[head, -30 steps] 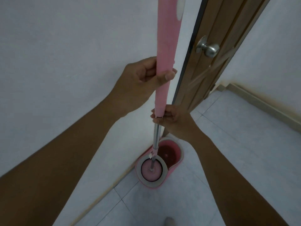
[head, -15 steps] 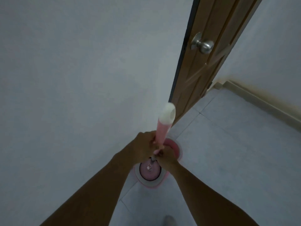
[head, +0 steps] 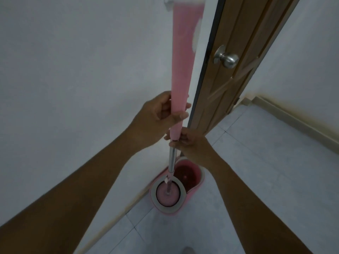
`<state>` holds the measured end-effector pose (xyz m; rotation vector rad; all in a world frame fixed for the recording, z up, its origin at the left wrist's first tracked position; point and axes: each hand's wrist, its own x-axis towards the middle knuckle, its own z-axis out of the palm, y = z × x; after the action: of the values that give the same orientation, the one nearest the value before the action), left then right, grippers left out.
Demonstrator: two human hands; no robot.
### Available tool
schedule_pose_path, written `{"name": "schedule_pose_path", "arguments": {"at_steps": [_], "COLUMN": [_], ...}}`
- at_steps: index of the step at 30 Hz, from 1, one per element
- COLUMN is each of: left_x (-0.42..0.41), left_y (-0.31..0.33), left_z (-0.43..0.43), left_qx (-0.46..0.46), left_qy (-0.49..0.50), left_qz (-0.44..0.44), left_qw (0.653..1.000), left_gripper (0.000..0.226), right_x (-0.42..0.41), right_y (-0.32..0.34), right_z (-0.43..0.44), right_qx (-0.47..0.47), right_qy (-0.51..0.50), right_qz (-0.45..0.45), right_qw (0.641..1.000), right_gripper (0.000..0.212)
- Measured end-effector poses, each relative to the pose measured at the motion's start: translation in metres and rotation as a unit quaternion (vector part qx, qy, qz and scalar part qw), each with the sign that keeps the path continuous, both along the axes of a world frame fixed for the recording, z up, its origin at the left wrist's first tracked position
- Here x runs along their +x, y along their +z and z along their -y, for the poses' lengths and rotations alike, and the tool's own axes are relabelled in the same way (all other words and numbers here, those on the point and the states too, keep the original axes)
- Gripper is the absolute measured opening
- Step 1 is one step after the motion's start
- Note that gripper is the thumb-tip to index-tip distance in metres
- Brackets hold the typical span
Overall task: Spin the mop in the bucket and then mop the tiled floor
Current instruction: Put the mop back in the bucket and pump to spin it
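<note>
A person stands over a mop bucket point(head: 201, 180) in the corner of a dim room, seen from above along both bare forearms. The left hand point(head: 161, 114) is wrapped around the pink grip point(head: 180, 79) of the mop. The right hand point(head: 187, 142) sits just below it, fingers curled around the bottom end of the grip where the metal shaft point(head: 172, 160) begins. The hands are stacked close together, both clamped on the mop.

The mop stands nearly upright. Its round mop head point(head: 163, 197) sits inside the pale ring of the spin basket point(head: 153, 193), at the near end of the bucket. The far compartment looks dark red, with a small post in it.

The step appears to be the spinning stage, and mopping has not begun. It should go best with straight up-and-down strokes along the shaft, the head centred in the basket and the hands steady, so the light bucket does not tip or slide. The edge of the door point(head: 238, 99) is near the handle and could be knocked.

The grip is matt pink and tubular, with a white cap at the top. The shaft is thin, shiny metal. The bucket is an oval of smooth pink plastic. The door is brown panelled wood with a round brushed-metal knob point(head: 227, 58). The wall point(head: 73, 70) is plain and pale. The floor point(head: 266, 171) has large, smooth, light grey tiles with thin grout lines.
</note>
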<state>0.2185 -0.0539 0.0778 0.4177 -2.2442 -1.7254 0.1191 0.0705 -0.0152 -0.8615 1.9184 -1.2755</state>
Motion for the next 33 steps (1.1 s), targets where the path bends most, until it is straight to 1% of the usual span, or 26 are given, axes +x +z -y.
{"name": "schedule_pose_path", "arguments": {"at_steps": [3, 6, 9, 11, 13, 15, 18, 20, 21, 23, 25, 27, 29, 33], "left_x": [-0.007, -0.012, -0.008, 0.0, 0.007, 0.015, 0.023, 0.029, 0.032, 0.035, 0.032, 0.027, 0.022, 0.015], "left_y": [0.028, 0.026, -0.011, -0.05, -0.084, -0.11, -0.134, -0.147, -0.152, -0.155, -0.149, -0.136, -0.121, -0.095], "left_z": [0.002, 0.003, 0.004, 0.001, -0.001, -0.001, 0.0, -0.003, -0.003, -0.001, 0.004, 0.008, 0.012, 0.016], "left_qx": [-0.041, -0.069, -0.088, -0.066, -0.042, -0.04, -0.073, -0.066, -0.051, -0.003, 0.068, 0.116, 0.122, 0.135], "left_qy": [-0.009, -0.008, 0.026, 0.035, 0.048, 0.052, 0.011, 0.001, 0.011, 0.037, 0.051, 0.044, 0.021, -0.006], "left_qz": [-0.006, 0.007, 0.029, 0.037, 0.049, 0.085, 0.176, 0.215, 0.215, 0.187, 0.154, 0.122, 0.097, 0.065], "left_qw": [0.999, 0.998, 0.995, 0.997, 0.997, 0.994, 0.982, 0.975, 0.975, 0.982, 0.984, 0.985, 0.987, 0.989], "left_gripper": [0.043, 0.041, 0.036, 0.03, 0.028, 0.028, 0.025, 0.022, 0.02, 0.021, 0.028, 0.034, 0.041, 0.051], "right_x": [-0.013, -0.017, 0.0, 0.016, 0.026, 0.034, 0.036, 0.037, 0.038, 0.038, 0.036, 0.03, 0.02, 0.002], "right_y": [0.025, 0.018, -0.026, -0.068, -0.1, -0.116, -0.137, -0.149, -0.153, -0.157, -0.156, -0.151, -0.145, -0.122], "right_z": [0.001, 0.005, 0.008, 0.005, 0.004, 0.004, 0.006, 0.006, 0.005, 0.003, 0.001, 0.001, 0.001, 0.002], "right_qx": [-0.025, -0.011, 0.021, 0.01, 0.011, 0.045, 0.114, 0.155, 0.155, 0.135, 0.112, 0.085, 0.044, -0.031], "right_qy": [0.016, 0.006, -0.029, -0.052, -0.067, -0.064, -0.02, 0.01, 0.013, -0.008, -0.03, -0.053, -0.069, -0.056], "right_qz": [-0.007, -0.009, -0.079, -0.093, -0.078, -0.032, -0.002, -0.003, 0.004, 0.029, 0.051, 0.089, 0.129, 0.158], "right_qw": [1.0, 1.0, 0.996, 0.994, 0.995, 0.996, 0.993, 0.988, 0.988, 0.99, 0.992, 0.991, 0.988, 0.985], "right_gripper": [0.04, 0.038, 0.028, 0.019, 0.016, 0.017, 0.019, 0.012, 0.01, 0.011, 0.016, 0.024, 0.033, 0.039]}}
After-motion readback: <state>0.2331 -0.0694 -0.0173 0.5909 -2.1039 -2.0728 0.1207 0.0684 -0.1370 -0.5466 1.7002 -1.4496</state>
